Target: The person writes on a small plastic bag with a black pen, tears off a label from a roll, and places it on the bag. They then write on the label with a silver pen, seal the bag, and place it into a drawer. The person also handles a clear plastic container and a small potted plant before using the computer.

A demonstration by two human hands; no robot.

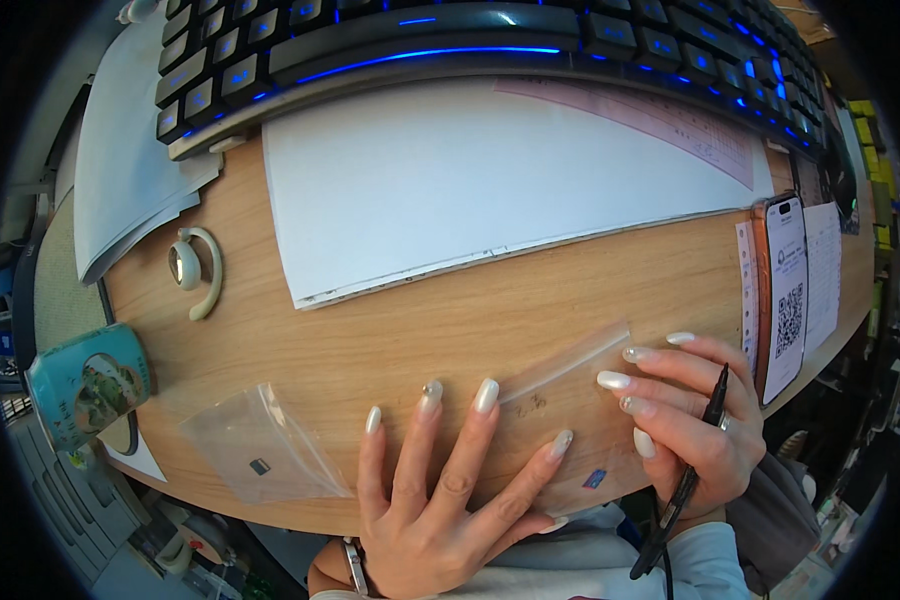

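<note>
from here i see a wooden desk [370, 340], a lit keyboard [425, 45] at its far side. the left hand [430, 520] spreads wide, one finger over a clear bag [570, 400] near the desk's edge. the right hand [712, 430], at that bag's other side, grips a black pen [680, 495]. a small blue piece [595, 479] shows in the bag's near end.

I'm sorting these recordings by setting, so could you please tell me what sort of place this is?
Probably an office workstation: a wooden desk holds a backlit keyboard at the far side, white paper and, at the right, a phone.
</note>
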